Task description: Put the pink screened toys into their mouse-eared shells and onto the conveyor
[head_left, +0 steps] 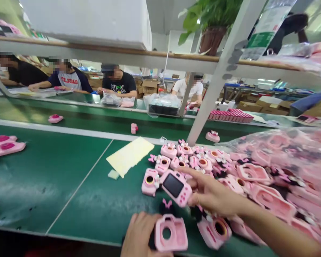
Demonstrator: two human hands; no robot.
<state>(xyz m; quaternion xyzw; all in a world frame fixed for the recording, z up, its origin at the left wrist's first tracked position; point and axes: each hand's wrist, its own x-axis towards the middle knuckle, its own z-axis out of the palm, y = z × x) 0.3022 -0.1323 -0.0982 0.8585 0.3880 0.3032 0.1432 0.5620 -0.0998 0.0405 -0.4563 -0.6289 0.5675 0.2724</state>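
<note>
Right hand is clamped on a pink toy camera, screen up, and the left hand, cut off by the frame's bottom edge, closes on a pink silicone camera case, its grip half hidden! Beside them, more pink cases heap on the green bench, blurring under a plastic bag.

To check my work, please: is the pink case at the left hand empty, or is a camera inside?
Empty, it seems: the pink case at the left hand has a round hole with no lens in it.
</note>
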